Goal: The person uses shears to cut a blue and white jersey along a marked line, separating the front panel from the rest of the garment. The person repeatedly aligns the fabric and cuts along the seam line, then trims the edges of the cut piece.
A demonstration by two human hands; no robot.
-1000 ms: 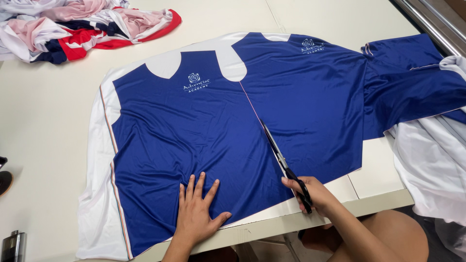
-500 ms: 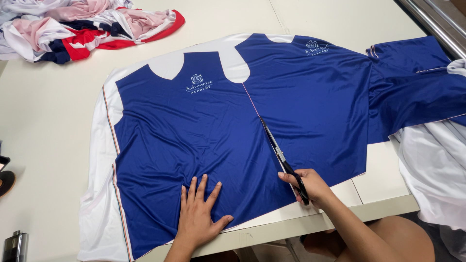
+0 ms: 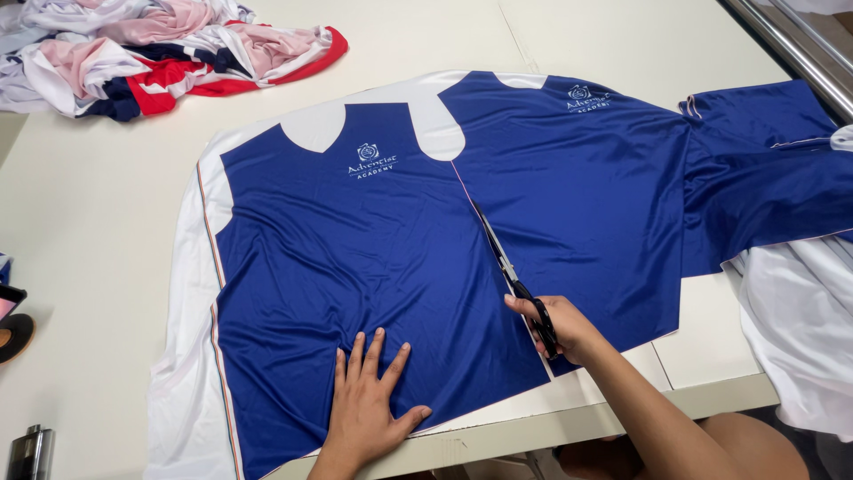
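Note:
A large sheet of blue fabric [image 3: 355, 267] printed with shirt panels lies flat on the white table [image 3: 107, 222], white at its edges. My left hand [image 3: 369, 404] presses flat on the blue panel near the table's front edge, fingers spread. My right hand [image 3: 560, 329] grips black-handled scissors [image 3: 511, 280], whose blades point away from me along the seam between the two blue panels. The fabric is cut from the front edge up to the blades. A second blue panel [image 3: 577, 196] lies to the right of the cut.
A heap of red, white, pink and navy cloth [image 3: 160, 53] sits at the far left. More blue and white fabric [image 3: 791, 267] drapes over the right edge. A metal rail [image 3: 791, 53] runs along the far right. Small dark objects [image 3: 18, 329] lie at the left edge.
My right hand and the scissors have advanced up the seam away from me, lengthening the cut. My left hand has stayed pressed on the blue panel.

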